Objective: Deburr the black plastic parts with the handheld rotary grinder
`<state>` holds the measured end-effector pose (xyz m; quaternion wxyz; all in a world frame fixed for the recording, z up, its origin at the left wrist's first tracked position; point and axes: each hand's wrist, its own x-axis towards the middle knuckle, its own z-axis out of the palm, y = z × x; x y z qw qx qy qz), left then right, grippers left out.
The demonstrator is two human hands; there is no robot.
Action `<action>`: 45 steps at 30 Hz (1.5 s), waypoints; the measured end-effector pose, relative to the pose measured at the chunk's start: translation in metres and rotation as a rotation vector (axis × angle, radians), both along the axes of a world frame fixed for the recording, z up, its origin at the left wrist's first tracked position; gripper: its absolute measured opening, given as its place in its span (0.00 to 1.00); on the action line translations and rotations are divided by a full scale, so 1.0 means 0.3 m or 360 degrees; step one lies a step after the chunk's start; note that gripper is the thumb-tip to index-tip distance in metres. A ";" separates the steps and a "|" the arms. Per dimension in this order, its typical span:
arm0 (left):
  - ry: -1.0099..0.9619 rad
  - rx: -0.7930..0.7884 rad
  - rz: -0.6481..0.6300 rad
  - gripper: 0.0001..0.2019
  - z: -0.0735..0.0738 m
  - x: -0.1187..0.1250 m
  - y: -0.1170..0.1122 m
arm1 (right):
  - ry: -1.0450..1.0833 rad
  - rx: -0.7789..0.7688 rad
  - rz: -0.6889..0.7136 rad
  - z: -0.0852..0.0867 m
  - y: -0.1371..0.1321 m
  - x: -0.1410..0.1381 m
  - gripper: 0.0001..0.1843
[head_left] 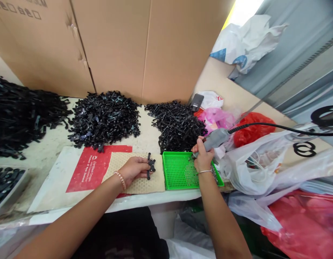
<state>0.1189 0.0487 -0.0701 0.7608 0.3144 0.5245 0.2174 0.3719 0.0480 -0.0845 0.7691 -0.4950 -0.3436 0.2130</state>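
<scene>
Three heaps: black bits are piled up along the back of your table (pixel 148 138), as a left heap (pixel 23 111), a middle heap (pixel 104 118) and a right heap (pixel 179 126).
Left hand (pixel 134 168): your thumb and fingers are pinched almost closed, with one small black part (pixel 152 164) between them.
Black part: it pokes out past your fingertips, over the tan pad (pixel 154 185); I cannot tell if it touches the pad.
Right hand (pixel 204 158): your fingers are curled around a grey tool (pixel 218 138), with no wide gap left.
Grey tool: it tilts, with its tip down over the green tray (pixel 173 169) and a black cord running off to the right.
Green tray: it sits just right of the pad, full of little holes, with small shiny bits (pixel 192 175) inside, too small to make out well.
Red and white sheet (pixel 81 172): it lies flat, partly under the pad.
Tub (pixel 18 189): it stands at the far left, with more black bits in it.
Big cardboard (pixel 112 43): it stands up behind the heaps like a wall.
Bags: a pink bag (pixel 216 118) and a red bag (pixel 254 127) lie to the right, past your tool.
</scene>
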 end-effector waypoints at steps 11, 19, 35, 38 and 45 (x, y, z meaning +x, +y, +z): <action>-0.0023 0.0000 -0.0028 0.06 -0.015 -0.003 0.000 | -0.0060 -0.0011 0.0001 -0.002 -0.003 0.007 0.22; -0.0074 0.0016 -0.0025 0.07 -0.029 -0.001 0.006 | -0.0134 -0.0029 0.0011 -0.005 -0.006 0.001 0.21; -0.0205 0.0026 -0.0036 0.06 -0.055 0.011 0.017 | 0.0374 0.0067 0.0535 0.123 -0.001 -0.426 0.20; -0.0230 0.0035 -0.0059 0.06 -0.051 0.010 0.017 | 0.0392 0.0019 0.0573 0.105 0.009 -0.457 0.21; -0.0249 0.0000 -0.0060 0.05 -0.051 0.011 0.020 | 0.0450 -0.0024 0.0583 0.090 0.008 -0.447 0.20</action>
